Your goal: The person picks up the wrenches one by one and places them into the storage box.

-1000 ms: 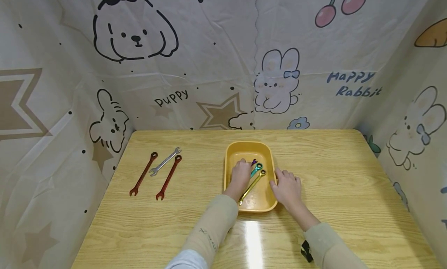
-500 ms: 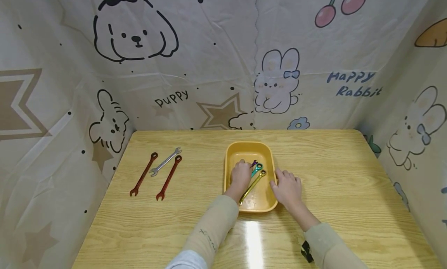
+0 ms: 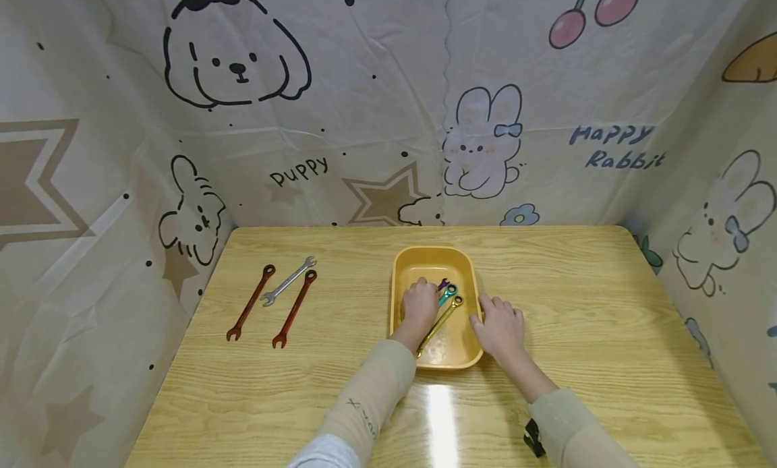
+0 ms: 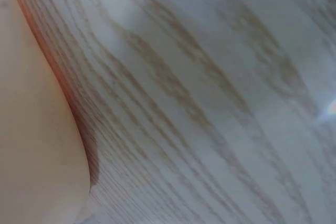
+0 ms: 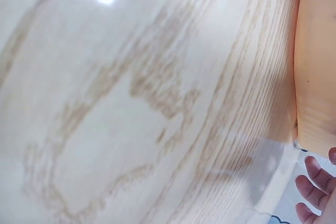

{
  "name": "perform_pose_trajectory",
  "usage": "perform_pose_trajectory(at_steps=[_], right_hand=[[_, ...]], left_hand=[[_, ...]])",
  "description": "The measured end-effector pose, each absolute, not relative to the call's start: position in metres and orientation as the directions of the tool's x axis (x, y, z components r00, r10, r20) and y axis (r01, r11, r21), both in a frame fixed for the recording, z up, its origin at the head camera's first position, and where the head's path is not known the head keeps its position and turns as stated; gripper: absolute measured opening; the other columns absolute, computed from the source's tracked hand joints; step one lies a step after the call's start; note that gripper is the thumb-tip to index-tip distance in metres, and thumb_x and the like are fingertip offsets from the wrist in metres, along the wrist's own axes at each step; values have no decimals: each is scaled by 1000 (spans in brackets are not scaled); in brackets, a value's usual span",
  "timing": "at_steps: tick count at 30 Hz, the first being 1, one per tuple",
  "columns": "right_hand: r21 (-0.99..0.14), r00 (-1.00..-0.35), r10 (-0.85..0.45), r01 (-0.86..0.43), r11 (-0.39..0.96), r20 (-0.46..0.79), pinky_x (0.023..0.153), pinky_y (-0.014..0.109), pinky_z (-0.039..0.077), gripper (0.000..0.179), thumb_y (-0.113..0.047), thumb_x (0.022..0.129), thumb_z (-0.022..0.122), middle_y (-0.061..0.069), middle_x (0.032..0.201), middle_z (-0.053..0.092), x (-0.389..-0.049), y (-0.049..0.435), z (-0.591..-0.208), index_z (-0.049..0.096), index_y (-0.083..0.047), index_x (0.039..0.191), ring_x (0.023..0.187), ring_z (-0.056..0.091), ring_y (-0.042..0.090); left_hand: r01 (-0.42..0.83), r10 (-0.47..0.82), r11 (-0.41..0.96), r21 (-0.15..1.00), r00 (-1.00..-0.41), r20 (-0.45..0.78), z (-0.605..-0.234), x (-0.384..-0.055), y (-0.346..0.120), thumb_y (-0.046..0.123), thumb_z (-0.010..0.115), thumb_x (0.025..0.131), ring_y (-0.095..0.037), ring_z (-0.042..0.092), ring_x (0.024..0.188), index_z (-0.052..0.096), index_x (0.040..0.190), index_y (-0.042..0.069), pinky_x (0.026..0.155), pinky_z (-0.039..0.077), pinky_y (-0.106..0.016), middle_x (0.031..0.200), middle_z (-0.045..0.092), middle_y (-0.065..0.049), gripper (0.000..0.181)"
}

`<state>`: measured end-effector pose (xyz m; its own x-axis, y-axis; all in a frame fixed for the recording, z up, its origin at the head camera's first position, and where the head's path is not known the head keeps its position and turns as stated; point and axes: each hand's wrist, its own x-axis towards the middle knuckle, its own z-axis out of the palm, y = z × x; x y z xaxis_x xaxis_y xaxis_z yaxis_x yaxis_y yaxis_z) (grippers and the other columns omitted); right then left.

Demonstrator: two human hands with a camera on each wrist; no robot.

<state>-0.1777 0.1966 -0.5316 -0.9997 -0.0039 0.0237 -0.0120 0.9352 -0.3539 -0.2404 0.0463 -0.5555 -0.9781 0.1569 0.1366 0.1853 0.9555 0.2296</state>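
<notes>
My left hand (image 3: 420,305) reaches down into an orange-yellow plastic tray (image 3: 402,255), fingers curled and partly hidden. It grips a purple wrench (image 3: 445,283), of which only one end shows. Beside that lie a teal wrench (image 3: 449,291) and a gold wrench (image 3: 438,328), slanting across the tray floor. My right hand (image 3: 500,325) touches the tray's right side with relaxed fingers. The right wrist view shows fingertips of the right hand (image 5: 314,188) by the tray wall (image 5: 317,51). In the left wrist view, only the tray's side (image 4: 37,129) and tabletop appear.
Left of the tray, a red wrench (image 3: 250,305), a silver open-ended wrench (image 3: 288,282) and another red wrench (image 3: 295,310) lie on the wood-grain table (image 3: 595,286). Cartoon-printed cloth (image 3: 376,117) encloses the table's back and sides.
The purple wrench's visible end has shifted very slightly right. Both hands, the tray and the other wrenches stay practically where they were.
</notes>
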Motion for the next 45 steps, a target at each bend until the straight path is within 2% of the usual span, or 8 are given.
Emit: perform_pose_trajectory(at_steps=[12,22,29,34,40,45], right_hand=[[-349,-1000,2,-3,937,13,88,55,32,43,-29,87,51,21,111,57,-178,197,-532,49,-7,124,103,49,38],[-352,-1000,-2,-13,936,31,86,54,33,37,-30,87,51,18,106,58,-177,197,-534,52,-8,117,100,51,37],[-349,-999,1,-11,937,33,85,54,34,36,-29,86,52,18,106,58,-177,197,-534,52,-9,116,99,51,37],[-348,-999,-1,-15,937,39,85,54,33,33,-29,87,52,18,104,58,-177,196,-535,52,-9,113,99,51,37],[-356,-999,5,-8,935,35,85,53,33,30,-29,86,51,16,100,58,-177,196,-538,52,-10,109,96,51,35],[-358,-1000,6,-5,934,29,86,53,32,32,-29,86,51,16,102,58,-177,196,-538,52,-9,112,98,50,35]], left_hand=[[175,154,956,235,-983,102,-554,-240,46,31,60,88,-17,60,73,74,89,20,58,49,-32,83,60,-1,18],[201,187,954,221,-979,86,-552,-239,44,29,59,88,-19,60,74,73,91,18,58,49,-33,84,60,-2,18],[216,192,936,277,-975,113,-547,-236,42,26,62,86,-21,61,75,71,99,15,58,49,-34,87,62,-3,19],[221,197,927,302,-974,107,-541,-233,40,24,61,86,-22,61,81,68,109,17,63,49,-36,97,63,-3,25],[246,229,919,307,-969,92,-537,-228,35,23,60,87,-22,59,86,66,113,16,69,49,-36,101,62,-4,27],[281,265,918,281,-960,94,-533,-222,29,22,60,86,-22,56,93,62,118,16,76,46,-37,107,60,-4,32]])
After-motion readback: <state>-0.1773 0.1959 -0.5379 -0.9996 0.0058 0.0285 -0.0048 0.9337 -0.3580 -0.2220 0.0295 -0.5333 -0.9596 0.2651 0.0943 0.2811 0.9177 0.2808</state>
